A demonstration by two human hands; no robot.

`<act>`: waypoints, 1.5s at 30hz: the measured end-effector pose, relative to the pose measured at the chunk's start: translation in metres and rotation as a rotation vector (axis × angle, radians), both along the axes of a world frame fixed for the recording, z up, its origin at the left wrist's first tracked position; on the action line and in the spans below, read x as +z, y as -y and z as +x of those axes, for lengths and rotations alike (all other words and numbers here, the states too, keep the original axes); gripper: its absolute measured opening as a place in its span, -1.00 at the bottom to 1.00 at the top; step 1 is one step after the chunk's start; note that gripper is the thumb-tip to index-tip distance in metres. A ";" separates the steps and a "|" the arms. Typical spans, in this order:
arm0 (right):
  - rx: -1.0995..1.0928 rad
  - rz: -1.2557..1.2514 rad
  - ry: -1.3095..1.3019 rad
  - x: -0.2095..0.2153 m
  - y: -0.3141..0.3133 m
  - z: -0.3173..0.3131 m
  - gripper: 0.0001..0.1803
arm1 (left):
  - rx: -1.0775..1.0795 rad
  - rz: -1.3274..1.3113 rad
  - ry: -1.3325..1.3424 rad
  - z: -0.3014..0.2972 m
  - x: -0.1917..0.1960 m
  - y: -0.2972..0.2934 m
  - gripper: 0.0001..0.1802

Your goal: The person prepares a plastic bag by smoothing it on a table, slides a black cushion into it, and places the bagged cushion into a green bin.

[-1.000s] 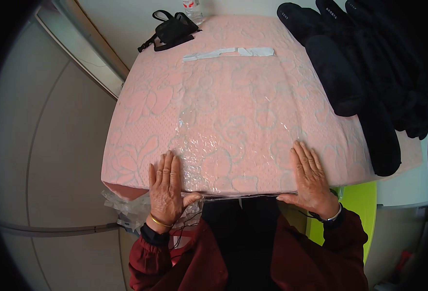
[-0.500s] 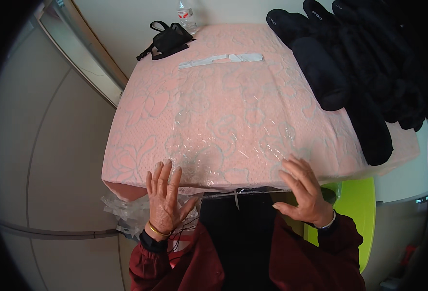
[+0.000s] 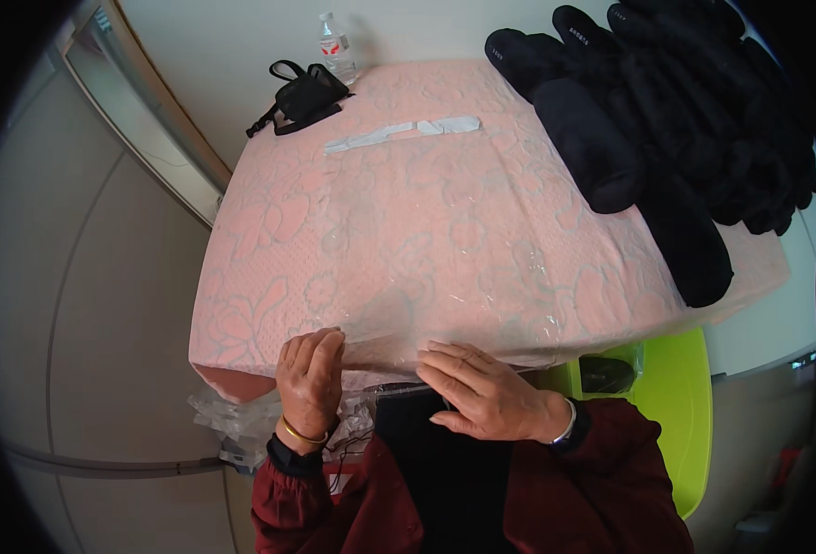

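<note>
A clear plastic bag [image 3: 426,240] lies flat over the pink patterned cloth, with a white strip [image 3: 403,135] along its far end. At the near table edge my left hand [image 3: 306,383] has its fingers curled down and closed on the bag's near left part. My right hand [image 3: 486,392] reaches in from the right, its fingers stretched out side by side over the bag's near edge, thumb apart. Its fingertips rest on the film, which looks slightly lifted and creased between the hands.
Several black plush rolls [image 3: 592,148] are piled at the table's right. A black pouch with straps [image 3: 311,97] and a water bottle [image 3: 337,51] stand far left. Below the edge are crumpled clear plastic [image 3: 237,415] and a green bin [image 3: 689,406] holding a dark object [image 3: 606,374].
My left hand has gone from spread fingers to closed on the bag's near edge. My right hand has moved left, toward the middle, and come down onto the bag. The view has shifted slightly.
</note>
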State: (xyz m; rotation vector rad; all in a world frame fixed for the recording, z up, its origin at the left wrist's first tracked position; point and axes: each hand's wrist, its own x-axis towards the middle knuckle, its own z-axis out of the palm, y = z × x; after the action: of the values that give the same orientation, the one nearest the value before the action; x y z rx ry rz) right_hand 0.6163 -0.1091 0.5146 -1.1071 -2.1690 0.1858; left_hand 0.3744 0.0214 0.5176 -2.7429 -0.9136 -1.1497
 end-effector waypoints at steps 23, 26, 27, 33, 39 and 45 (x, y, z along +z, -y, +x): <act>-0.525 -0.199 0.197 -0.012 0.006 0.037 -0.02 | -0.023 -0.222 -0.269 0.040 -0.030 0.022 -0.14; -0.493 -0.172 0.182 -0.020 -0.007 0.018 0.01 | -0.091 -0.263 -0.305 0.061 -0.026 0.022 -0.15; -0.439 -0.133 0.176 -0.025 -0.013 0.012 0.02 | -0.137 -0.263 -0.337 0.070 -0.025 0.023 -0.16; -0.459 -0.161 0.246 -0.016 -0.011 0.042 0.08 | -0.086 -0.232 -0.397 0.064 -0.023 0.007 -0.14; -0.593 -0.163 0.299 -0.019 -0.002 0.064 0.08 | 0.023 -0.179 -0.324 0.053 -0.029 -0.005 -0.07; -0.601 -0.162 0.306 -0.020 -0.002 0.065 0.08 | 0.057 -0.150 -0.307 0.053 -0.035 -0.006 -0.07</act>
State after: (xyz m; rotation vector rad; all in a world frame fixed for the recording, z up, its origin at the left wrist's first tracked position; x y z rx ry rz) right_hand 0.6813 -0.1067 0.4946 -1.9291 -1.9867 -0.0882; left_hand 0.4275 0.0272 0.4828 -2.8750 -1.0633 -0.6479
